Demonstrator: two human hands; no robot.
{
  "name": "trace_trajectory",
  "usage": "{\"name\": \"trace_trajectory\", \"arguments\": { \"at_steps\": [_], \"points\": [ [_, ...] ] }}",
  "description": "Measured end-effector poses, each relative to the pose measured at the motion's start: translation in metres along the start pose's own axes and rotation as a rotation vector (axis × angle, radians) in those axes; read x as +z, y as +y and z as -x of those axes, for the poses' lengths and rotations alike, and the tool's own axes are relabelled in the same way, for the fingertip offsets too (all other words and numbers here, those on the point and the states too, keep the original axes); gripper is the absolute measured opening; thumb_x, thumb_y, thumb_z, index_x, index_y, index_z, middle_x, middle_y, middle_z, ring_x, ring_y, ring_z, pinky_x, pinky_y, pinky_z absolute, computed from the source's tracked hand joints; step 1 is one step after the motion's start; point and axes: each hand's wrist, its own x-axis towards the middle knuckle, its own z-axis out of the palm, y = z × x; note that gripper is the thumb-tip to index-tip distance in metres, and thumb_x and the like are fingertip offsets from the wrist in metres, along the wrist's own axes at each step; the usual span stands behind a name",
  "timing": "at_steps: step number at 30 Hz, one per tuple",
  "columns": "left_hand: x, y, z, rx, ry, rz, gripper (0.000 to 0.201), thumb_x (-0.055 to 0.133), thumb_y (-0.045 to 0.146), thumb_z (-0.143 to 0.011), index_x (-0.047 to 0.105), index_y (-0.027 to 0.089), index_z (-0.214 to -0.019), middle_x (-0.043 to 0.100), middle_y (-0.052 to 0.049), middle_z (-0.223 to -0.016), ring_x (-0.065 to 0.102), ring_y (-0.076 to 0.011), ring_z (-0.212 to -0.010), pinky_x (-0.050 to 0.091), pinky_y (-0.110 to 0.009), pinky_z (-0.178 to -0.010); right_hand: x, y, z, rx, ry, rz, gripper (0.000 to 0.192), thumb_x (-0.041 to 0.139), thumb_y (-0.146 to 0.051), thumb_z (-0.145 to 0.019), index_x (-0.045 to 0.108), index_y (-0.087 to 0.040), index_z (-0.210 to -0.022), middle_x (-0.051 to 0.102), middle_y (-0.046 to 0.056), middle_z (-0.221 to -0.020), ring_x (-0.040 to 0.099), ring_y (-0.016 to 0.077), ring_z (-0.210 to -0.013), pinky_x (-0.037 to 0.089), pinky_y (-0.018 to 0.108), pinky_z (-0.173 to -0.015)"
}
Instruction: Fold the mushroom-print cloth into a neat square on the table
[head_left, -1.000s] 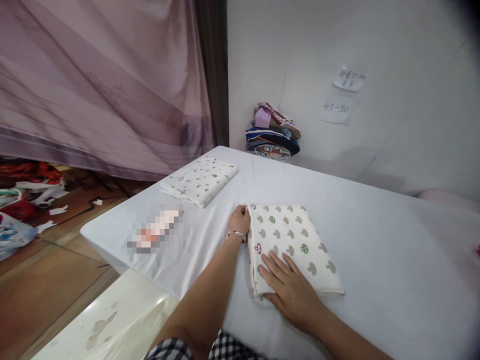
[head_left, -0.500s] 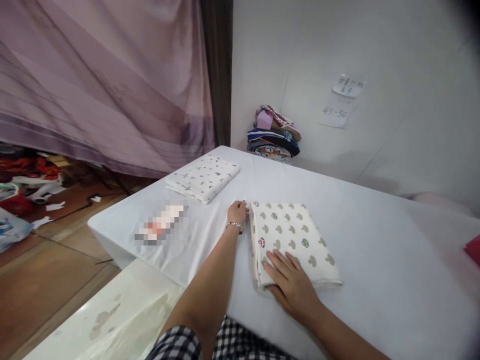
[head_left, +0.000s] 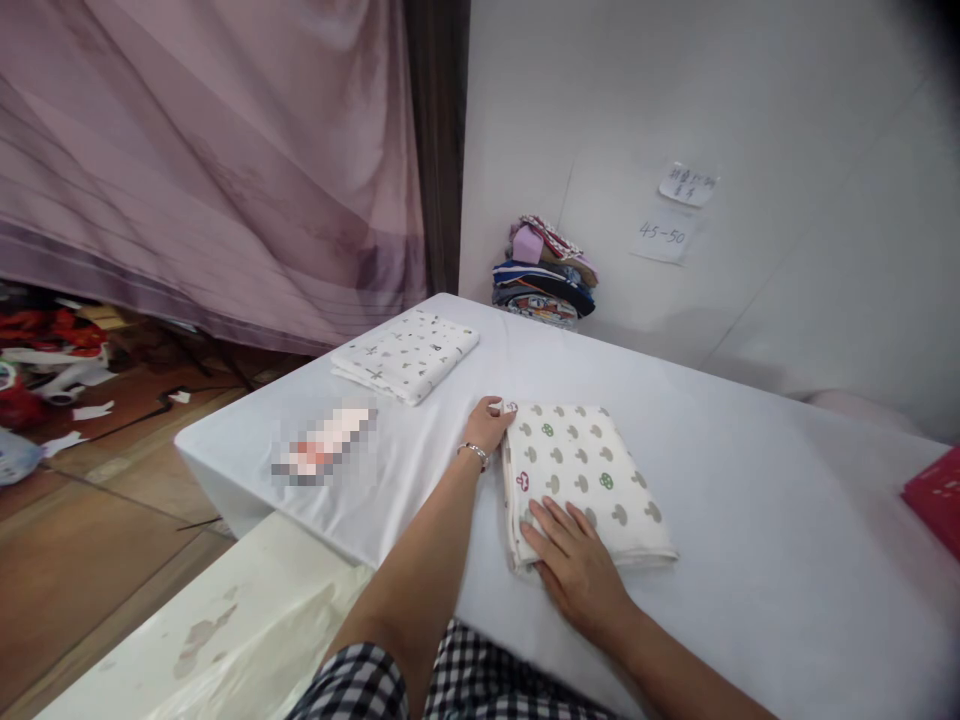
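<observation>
On the white-covered surface (head_left: 772,540), a folded mushroom-print cloth (head_left: 581,470) is lying before the person. The left hand (head_left: 489,428) is pinching its far left corner; the right hand (head_left: 581,575) is resting flat, unclenched, near its close left edge. Farther left, a folded small-motif cloth (head_left: 409,355) is lying apart. Uneven tugging against light pressing could be leaving layers skewed or creased.

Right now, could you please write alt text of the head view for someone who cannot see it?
A person's right hand rests on a folded mushroom-print cloth on a white table, while the left hand touches the cloth's far left corner. Another folded cloth and a blurred item lie farther left; stacked fabrics stand beyond the table.
</observation>
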Motion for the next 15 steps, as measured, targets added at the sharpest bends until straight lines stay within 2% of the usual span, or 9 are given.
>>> {"name": "trace_trajectory", "arguments": {
  "at_steps": [3, 8, 12, 15],
  "points": [
    [0.0005, -0.0026, -0.0028, -0.012, 0.036, 0.046, 0.049, 0.074, 0.032, -0.064, 0.058, 0.019, -0.109, 0.067, -0.004, -0.084, 0.06, -0.0124, -0.066, 0.046, -0.023, -0.06, 0.0014, -0.0017, 0.0006, 0.007, 0.006, 0.017, 0.045, 0.042, -0.013, -0.086, 0.048, -0.019, -0.13, 0.041, 0.009, -0.14, 0.031, 0.0259, -0.132, 0.033, 0.049, -0.103],
    [-0.0004, 0.0008, -0.0006, -0.077, 0.051, 0.2, 0.058, 0.072, 0.023, -0.065, 0.053, 0.015, -0.12, 0.067, -0.005, -0.082, 0.059, -0.011, -0.063, 0.046, -0.022, -0.06, 0.0021, -0.0045, -0.0006, 0.026, 0.015, 0.025, 0.045, 0.042, -0.013, -0.086, 0.047, -0.018, -0.131, 0.041, 0.009, -0.141, 0.032, 0.0257, -0.131, 0.032, 0.048, -0.104],
    [0.0001, 0.0029, 0.0019, -0.086, 0.051, 0.304, 0.06, 0.069, 0.027, -0.071, 0.048, 0.014, -0.126, 0.067, -0.003, -0.077, 0.06, -0.0116, -0.065, 0.049, -0.025, -0.067, 0.0038, -0.0058, -0.0031, 0.056, 0.03, 0.023, 0.043, 0.042, -0.018, -0.088, 0.047, -0.019, -0.131, 0.04, 0.008, -0.141, 0.031, 0.0248, -0.132, 0.029, 0.047, -0.105],
    [-0.0004, 0.0068, 0.0036, -0.102, 0.045, 0.355, 0.054, 0.064, 0.032, -0.077, 0.048, 0.014, -0.125, 0.067, -0.005, -0.079, 0.063, -0.0126, -0.069, 0.051, -0.027, -0.071, 0.0056, -0.0055, -0.0039, 0.061, 0.037, 0.016, 0.044, 0.041, -0.018, -0.089, 0.046, -0.02, -0.132, 0.04, 0.008, -0.141, 0.031, 0.0249, -0.132, 0.029, 0.047, -0.105]
  ]
}}
